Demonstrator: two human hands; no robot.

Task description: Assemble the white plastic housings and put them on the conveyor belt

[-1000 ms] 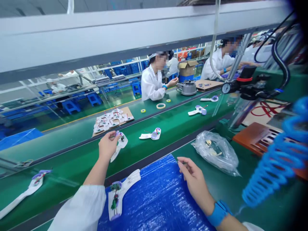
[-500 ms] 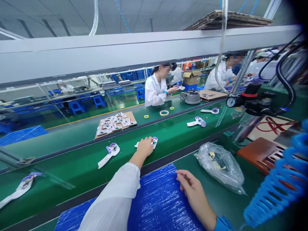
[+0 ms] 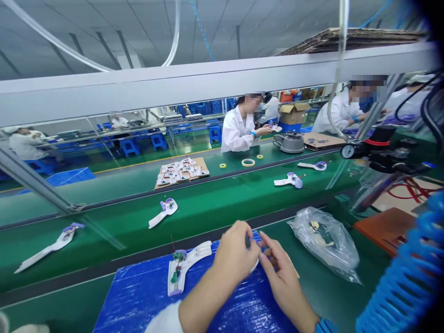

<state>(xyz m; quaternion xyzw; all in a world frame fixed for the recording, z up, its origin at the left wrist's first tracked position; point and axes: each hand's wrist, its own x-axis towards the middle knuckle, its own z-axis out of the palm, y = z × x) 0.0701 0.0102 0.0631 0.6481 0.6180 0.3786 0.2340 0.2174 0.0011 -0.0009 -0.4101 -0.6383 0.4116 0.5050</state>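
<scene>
Over the blue film-wrapped mat (image 3: pixel 135 296), my left hand (image 3: pixel 234 252) and my right hand (image 3: pixel 282 277) come close together. Both have their fingers closed around a white plastic shell piece (image 3: pixel 255 266), mostly hidden by them. A small dark bit shows between the left fingers; I cannot tell what it is. Left of my left hand, another white handle-shaped shell (image 3: pixel 180 268) with green circuit boards, a red wire and purple parts lies on the mat, untouched.
Similar shells (image 3: pixel 163 212) lie along the green belt (image 3: pixel 222 199). A clear plastic bag (image 3: pixel 324 243) and a coiled blue hose (image 3: pixel 402 273) are on the right. Across the belt, a person in white (image 3: pixel 239 125) works near tape rolls (image 3: pixel 248 163) and a cardboard sheet of shells (image 3: pixel 201 166).
My left hand has come back from the belt to my right hand, and the shell it reached is gone from there. The shell on the mat, largely covered by my sleeve before, now shows.
</scene>
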